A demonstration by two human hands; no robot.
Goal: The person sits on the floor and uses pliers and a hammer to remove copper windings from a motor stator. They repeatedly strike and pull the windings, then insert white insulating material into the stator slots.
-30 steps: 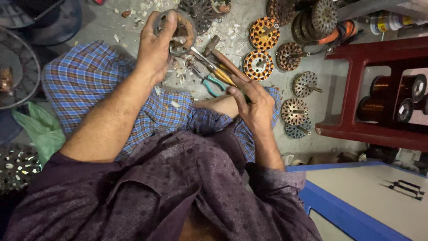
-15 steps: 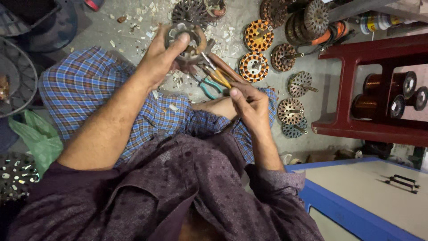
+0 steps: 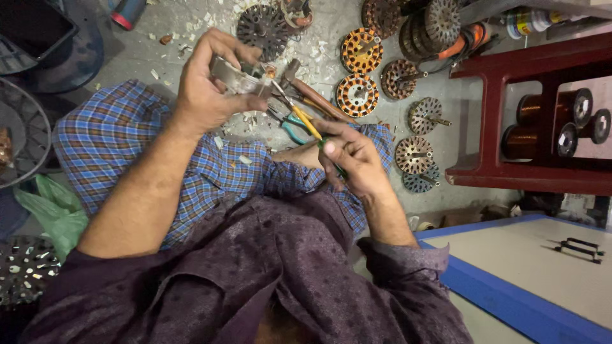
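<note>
Here the left hand (image 3: 210, 89) is closed around a small round metal motor part (image 3: 237, 75), fingers curled over its rim and thumb pressing from below, holding it up above the floor (image 3: 191, 38) in front of the checked cloth (image 3: 127, 140) over the person's knees. The part looks stiff and fairly heavy for its size, with hard edges; any fine winding wire inside would be delicate, so the solid outer rim, where the hand already grips, seems the safe place to hold. The right hand (image 3: 354, 159) is pinched shut on the handle of a slim yellow-shafted tool (image 3: 299, 114), probably a screwdriver, though its tip is hard to make out; the tip reaches the part's near edge. The tool is light and rigid, best held at the handle as now. On the floor just beyond the hands lie teal-handled pliers (image 3: 293, 130), and several wound copper stators (image 3: 357, 94) sit toward the far edge beside a red stool (image 3: 484, 127).
</note>
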